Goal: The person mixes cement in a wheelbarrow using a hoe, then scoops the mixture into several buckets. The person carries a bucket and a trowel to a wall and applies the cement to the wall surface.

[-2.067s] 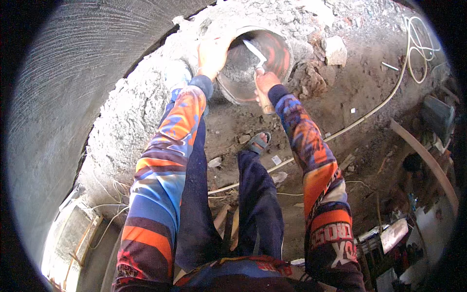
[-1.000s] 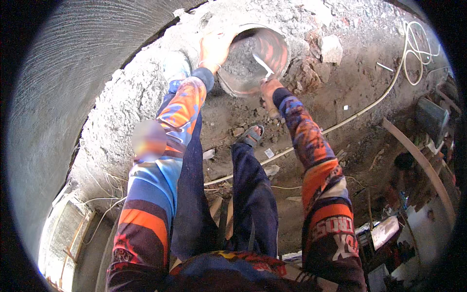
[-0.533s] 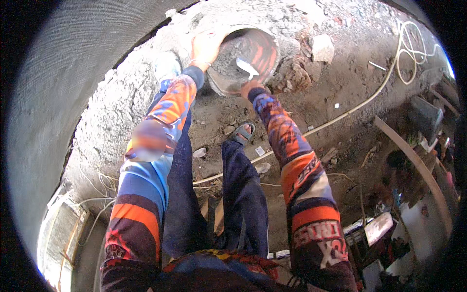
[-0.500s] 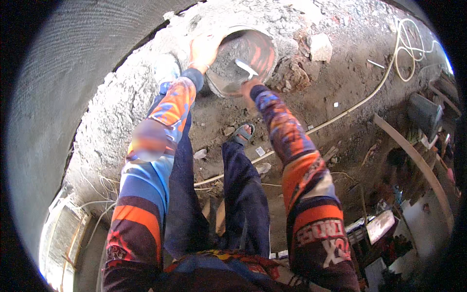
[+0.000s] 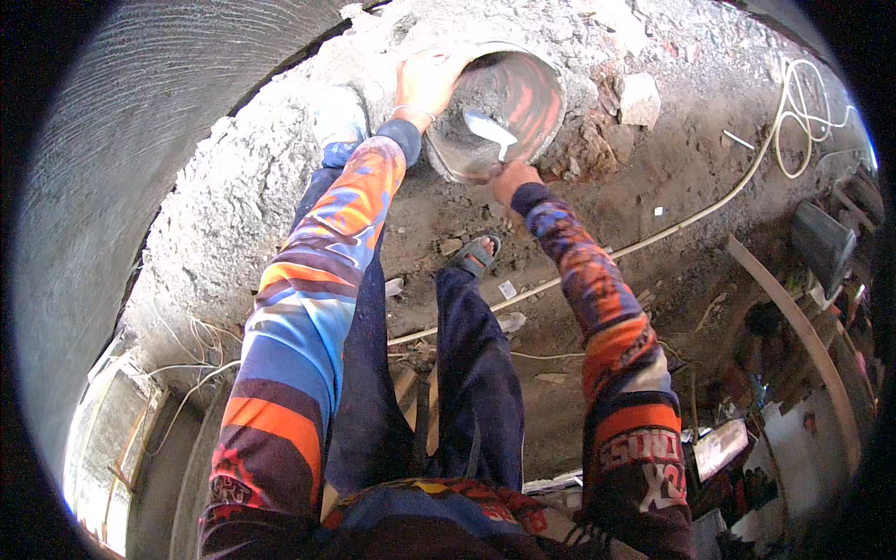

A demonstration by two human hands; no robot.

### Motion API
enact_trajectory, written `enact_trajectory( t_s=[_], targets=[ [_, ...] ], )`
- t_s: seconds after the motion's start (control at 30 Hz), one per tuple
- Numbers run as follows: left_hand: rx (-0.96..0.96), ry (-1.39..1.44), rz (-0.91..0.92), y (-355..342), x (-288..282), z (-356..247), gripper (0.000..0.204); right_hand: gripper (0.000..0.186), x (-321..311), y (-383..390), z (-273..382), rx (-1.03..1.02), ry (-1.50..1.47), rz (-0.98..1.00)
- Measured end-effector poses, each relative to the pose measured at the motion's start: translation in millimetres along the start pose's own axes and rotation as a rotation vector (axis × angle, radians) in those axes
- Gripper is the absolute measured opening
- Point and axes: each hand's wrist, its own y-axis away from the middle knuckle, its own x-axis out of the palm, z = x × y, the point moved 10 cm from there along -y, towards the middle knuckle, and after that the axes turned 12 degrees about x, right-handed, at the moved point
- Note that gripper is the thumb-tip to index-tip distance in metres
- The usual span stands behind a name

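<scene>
A round bucket (image 5: pixel 551 119) with a reddish streaked inside wall lies tipped on the rubble, its mouth turned toward me. Grey mortar (image 5: pixel 481 91) coats its inside. My left hand (image 5: pixel 427 84) is closed on the bucket's left rim; glare washes out some of the fingers. At the near rim, my right hand (image 5: pixel 515 179) is wrapped round the handle of a trowel. The bright trowel blade (image 5: pixel 483 127) reaches into the bucket mouth, over the mortar. Whether it touches the mortar, I cannot tell.
A freshly combed grey wall (image 5: pixel 159 140) rises on the left, with rough mortar rubble (image 5: pixel 224 187) along its foot. Rocks (image 5: pixel 639 100) sit right of the bucket. A pale hose (image 5: pixel 691 220) crosses the dirt floor. Farther right are a curved plank (image 5: pixel 793 303) and a dark bucket (image 5: pixel 823 241).
The whole view has shifted a little. My left hand and the bucket rim have moved slightly right and away. The trowel blade has turned and sits farther left within the bucket mouth.
</scene>
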Motion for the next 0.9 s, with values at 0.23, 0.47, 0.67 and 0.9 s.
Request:
enact_trajectory(
  t_s=[0.23,0.47,0.67,0.9],
  targets=[
    [0.060,-0.143,0.083,-9,10,-20,0.019,0.036,-25,-48,-6,0.039,0.116,-0.041],
    [0.253,-0.299,0.044,-6,-1,-29,0.021,0.038,-52,-33,-16,0.131,0.021,-0.022],
    [-0.012,-0.013,0.055,-10,4,-20,0.022,0.049,-8,-46,-35,0.072,0.182,-0.004],
    [-0.075,0.111,-0.002,-6,-20,-19,0.023,0.058,-82,-52,-13,0.149,0.053,-0.136]
  ],
)
